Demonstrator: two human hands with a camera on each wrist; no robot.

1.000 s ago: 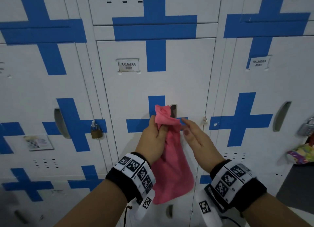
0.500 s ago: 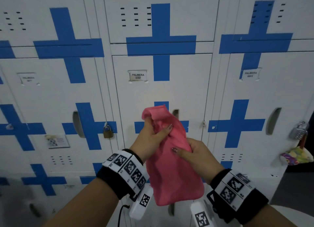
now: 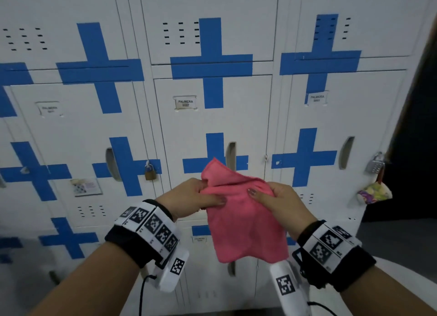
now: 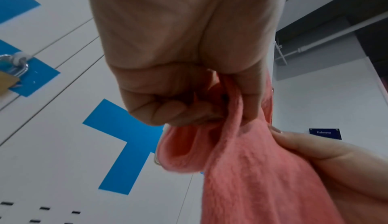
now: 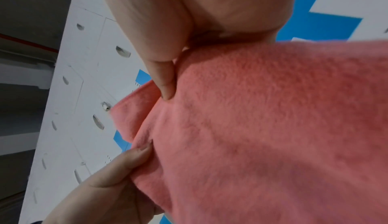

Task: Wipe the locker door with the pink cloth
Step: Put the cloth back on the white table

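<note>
The locker door (image 3: pixel 212 126) is faced squarely, untouched, with the pink cloth (image 3: pixel 246 221) held in front of it, below its handle slot. A flat pad is best formed before pressing it to the door, so loose corners are not dragged. The cloth's top edge is pinched by the left hand (image 3: pixel 189 195) and the right hand (image 3: pixel 279 202), thumbs on top, fingers curled behind

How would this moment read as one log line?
left hand: holds cloth | right hand: holds cloth | cloth: off door | wiping: not begun
</note>
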